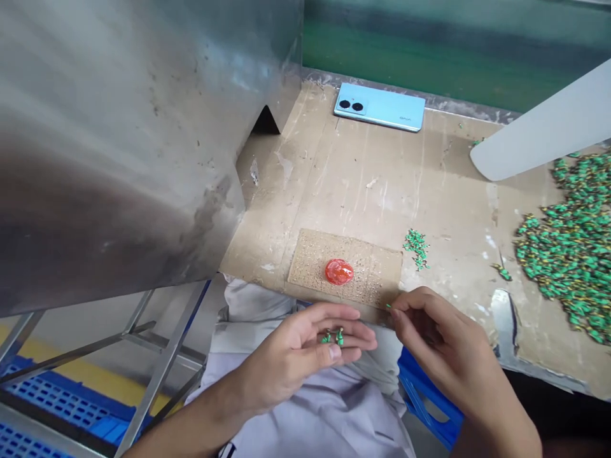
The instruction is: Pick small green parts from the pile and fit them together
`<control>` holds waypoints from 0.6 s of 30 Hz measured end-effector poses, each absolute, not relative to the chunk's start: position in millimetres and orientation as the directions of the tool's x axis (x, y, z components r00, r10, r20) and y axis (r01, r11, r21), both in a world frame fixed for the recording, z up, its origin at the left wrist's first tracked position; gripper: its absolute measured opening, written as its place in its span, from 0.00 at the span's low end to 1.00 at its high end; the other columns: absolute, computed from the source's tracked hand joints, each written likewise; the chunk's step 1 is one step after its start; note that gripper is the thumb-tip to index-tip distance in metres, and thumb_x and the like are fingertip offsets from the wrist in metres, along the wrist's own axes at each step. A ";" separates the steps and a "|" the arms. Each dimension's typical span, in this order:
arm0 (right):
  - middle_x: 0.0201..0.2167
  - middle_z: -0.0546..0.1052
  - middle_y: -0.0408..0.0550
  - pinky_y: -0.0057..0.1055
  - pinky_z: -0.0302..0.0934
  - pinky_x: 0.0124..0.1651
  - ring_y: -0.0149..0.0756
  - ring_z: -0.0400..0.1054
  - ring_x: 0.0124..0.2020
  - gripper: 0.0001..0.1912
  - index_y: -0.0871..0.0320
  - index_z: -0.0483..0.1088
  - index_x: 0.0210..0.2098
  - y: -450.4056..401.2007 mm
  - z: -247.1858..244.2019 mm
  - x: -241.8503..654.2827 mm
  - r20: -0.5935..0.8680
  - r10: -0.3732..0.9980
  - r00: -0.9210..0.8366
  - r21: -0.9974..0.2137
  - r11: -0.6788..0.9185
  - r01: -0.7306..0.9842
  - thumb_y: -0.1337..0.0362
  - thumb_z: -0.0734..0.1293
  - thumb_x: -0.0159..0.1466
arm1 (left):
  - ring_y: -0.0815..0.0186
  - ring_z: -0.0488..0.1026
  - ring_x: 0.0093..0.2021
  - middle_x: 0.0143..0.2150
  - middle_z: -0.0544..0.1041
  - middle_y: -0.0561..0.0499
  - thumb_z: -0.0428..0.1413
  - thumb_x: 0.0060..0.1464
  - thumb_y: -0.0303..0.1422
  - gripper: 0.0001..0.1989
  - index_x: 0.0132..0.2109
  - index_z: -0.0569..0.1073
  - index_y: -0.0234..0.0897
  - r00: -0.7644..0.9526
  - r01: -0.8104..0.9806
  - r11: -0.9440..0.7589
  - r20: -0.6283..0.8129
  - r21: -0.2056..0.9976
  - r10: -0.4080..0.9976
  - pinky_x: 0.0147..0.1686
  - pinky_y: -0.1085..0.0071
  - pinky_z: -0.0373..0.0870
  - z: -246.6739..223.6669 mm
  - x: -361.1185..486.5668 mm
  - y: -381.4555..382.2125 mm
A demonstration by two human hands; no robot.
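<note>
My left hand (pixel 315 343) is half curled, palm up, over my lap, with small green figures (pixel 339 337) resting on its fingers beneath the thumb. At the table's front edge, my right hand (pixel 429 331) pinches a tiny green piece (pixel 389 306) between thumb and index finger. Just beyond both hands lies a speckled brown board (pixel 308 257), bearing a glossy red oval lump (pixel 338 271). Right of the board is a little cluster of tiny green pieces (pixel 417 248).
A large heap of green and yellow pieces (pixel 573 248) covers the table's right side. A light blue phone (pixel 382 108) lies at the back. A white tube (pixel 539 133) slants in from the right. A metal housing (pixel 119 140) stands left.
</note>
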State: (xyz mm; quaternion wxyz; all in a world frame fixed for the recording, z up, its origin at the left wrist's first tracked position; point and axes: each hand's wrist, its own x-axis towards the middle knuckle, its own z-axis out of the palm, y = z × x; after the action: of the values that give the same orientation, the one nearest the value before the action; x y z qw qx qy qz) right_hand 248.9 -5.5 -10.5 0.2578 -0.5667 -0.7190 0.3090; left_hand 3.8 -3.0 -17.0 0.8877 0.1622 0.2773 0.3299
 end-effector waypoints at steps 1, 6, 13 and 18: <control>0.31 0.71 0.39 0.25 0.61 0.28 0.27 0.65 0.24 0.04 0.53 0.68 0.41 -5.4 -11.3 248.9 0.020 0.974 -0.225 -0.731 0.168 0.661 0.66 0.65 0.75 | 0.63 0.81 0.59 0.54 0.86 0.45 0.65 0.65 0.25 0.15 0.56 0.81 0.39 0.632 -0.491 0.743 -0.401 0.456 0.663 0.60 0.70 0.76 -16.1 3.6 -2.7; 0.29 0.70 0.38 0.25 0.61 0.28 0.27 0.65 0.24 0.04 0.53 0.68 0.41 -3.6 -14.9 247.8 0.006 0.970 -0.244 -0.681 0.183 0.709 0.65 0.64 0.75 | 0.65 0.87 0.46 0.46 0.88 0.47 0.66 0.65 0.27 0.09 0.52 0.83 0.38 0.631 -0.444 0.773 -0.454 0.453 0.629 0.46 0.77 0.81 -17.1 4.4 -1.5; 0.28 0.70 0.39 0.26 0.60 0.28 0.28 0.66 0.24 0.06 0.54 0.68 0.39 -0.8 -16.2 245.5 0.043 0.964 -0.263 -0.570 0.240 0.786 0.65 0.64 0.75 | 0.69 0.86 0.36 0.44 0.86 0.47 0.67 0.64 0.33 0.14 0.55 0.79 0.34 0.573 -0.420 0.722 -0.456 0.549 0.681 0.32 0.80 0.79 -24.8 10.1 0.7; 0.28 0.70 0.39 0.26 0.59 0.27 0.29 0.66 0.24 0.06 0.54 0.67 0.38 -1.1 -15.8 246.3 0.025 0.970 -0.242 -0.587 0.210 0.782 0.65 0.64 0.74 | 0.69 0.85 0.35 0.43 0.86 0.47 0.68 0.63 0.36 0.14 0.51 0.79 0.33 0.570 -0.400 0.735 -0.479 0.547 0.667 0.32 0.79 0.79 -23.3 11.4 1.1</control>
State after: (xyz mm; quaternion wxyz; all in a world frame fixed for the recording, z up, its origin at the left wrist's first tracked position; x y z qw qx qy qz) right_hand 246.3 -1.1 -15.8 0.1993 -0.5826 -0.7519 0.2356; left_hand 11.4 1.1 -23.3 0.8647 0.1930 0.3461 0.3087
